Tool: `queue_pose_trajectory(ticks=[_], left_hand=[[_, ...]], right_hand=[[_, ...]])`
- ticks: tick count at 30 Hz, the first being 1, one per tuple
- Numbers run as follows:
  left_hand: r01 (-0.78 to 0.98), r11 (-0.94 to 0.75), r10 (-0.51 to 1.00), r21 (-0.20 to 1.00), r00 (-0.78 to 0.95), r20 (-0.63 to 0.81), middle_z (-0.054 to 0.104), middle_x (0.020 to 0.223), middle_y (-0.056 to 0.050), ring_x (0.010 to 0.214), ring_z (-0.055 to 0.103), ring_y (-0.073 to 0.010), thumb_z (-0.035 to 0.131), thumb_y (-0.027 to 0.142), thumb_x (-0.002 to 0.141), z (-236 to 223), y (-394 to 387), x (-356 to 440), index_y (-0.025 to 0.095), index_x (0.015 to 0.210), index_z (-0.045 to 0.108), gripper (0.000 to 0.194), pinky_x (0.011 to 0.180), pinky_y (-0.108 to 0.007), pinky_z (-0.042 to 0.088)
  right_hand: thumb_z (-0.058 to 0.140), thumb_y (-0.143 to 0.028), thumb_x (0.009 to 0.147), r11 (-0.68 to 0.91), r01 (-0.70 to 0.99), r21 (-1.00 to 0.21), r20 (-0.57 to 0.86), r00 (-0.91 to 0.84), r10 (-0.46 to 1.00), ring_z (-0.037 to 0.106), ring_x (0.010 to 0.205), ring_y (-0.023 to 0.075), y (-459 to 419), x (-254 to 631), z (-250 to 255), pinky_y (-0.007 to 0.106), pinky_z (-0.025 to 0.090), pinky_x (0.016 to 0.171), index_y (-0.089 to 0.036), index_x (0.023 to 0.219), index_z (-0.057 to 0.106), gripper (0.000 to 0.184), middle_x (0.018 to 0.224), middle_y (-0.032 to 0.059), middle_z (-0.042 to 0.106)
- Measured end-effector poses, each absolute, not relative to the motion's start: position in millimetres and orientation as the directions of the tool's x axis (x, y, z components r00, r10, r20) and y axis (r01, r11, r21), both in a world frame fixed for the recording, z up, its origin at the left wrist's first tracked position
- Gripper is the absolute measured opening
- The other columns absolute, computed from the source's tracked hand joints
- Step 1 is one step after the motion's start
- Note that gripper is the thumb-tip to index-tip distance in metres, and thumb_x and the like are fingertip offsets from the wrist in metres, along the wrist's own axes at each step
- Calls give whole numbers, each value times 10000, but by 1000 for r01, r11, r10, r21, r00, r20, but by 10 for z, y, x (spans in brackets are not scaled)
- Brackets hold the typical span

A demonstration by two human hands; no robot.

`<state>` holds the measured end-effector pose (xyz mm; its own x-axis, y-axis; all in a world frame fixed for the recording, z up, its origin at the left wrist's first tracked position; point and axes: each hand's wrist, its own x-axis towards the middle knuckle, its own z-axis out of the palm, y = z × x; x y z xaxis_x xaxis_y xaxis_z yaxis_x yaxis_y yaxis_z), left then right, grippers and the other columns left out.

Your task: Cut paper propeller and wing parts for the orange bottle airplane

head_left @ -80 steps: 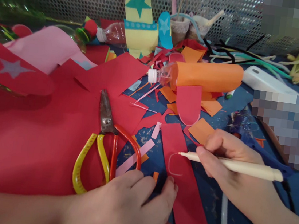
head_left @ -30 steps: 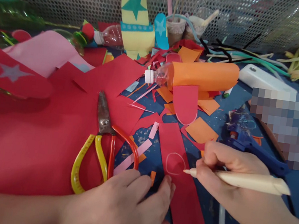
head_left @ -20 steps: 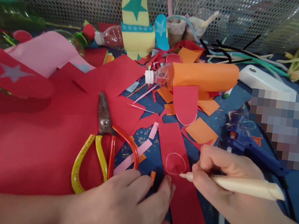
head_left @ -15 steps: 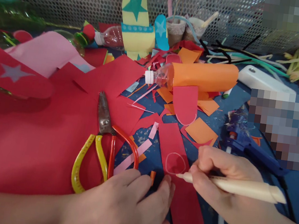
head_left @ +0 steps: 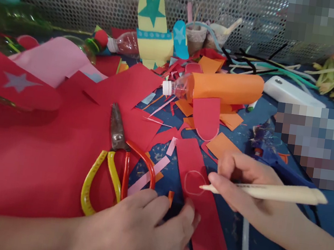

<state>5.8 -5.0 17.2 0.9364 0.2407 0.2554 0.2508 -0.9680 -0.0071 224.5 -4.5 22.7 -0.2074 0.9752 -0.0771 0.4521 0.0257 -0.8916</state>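
My right fingers [head_left: 203, 187] are closed around a cream marker [head_left: 271, 192], tip at the drawn circle; my left fingers [head_left: 186, 222], loosely curled, touch the red strip [head_left: 210, 227].

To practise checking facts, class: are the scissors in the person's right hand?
No, the right hand holds a cream pen.

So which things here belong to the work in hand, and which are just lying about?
In the work:
- red paper strip with its drawn loop, left hand at its edge
- cream marker, in the right hand

Apparently just lying about:
- scissors
- orange-wrapped bottle
- blue glue gun
- yellow cutout
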Motion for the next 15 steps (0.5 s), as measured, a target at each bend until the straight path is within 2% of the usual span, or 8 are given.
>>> queue_pose_trajectory(ticks=[4,15], left_hand=[[249,-968,240,-1,933,269,715,1068,-1,609,612,-154,377,217,987,167,-51,60,189,1085,679,319,482,-306,507],[256,-967,244,-7,931,273,727,1032,-28,610,621,-148,396,236,985,166,-38,77,168,1102,667,303,522,-290,514]], right_hand=[[542,-184,851,124,541,-832,-51,-297,953,352,454,72,-54,2238,196,194,289,416,-217,589,344,330,518,-77,387],[537,-168,817,168,576,-800,-35,-325,945,340,431,63,-27,2223,184,190,247,383,-207,574,377,294,515,-76,399]])
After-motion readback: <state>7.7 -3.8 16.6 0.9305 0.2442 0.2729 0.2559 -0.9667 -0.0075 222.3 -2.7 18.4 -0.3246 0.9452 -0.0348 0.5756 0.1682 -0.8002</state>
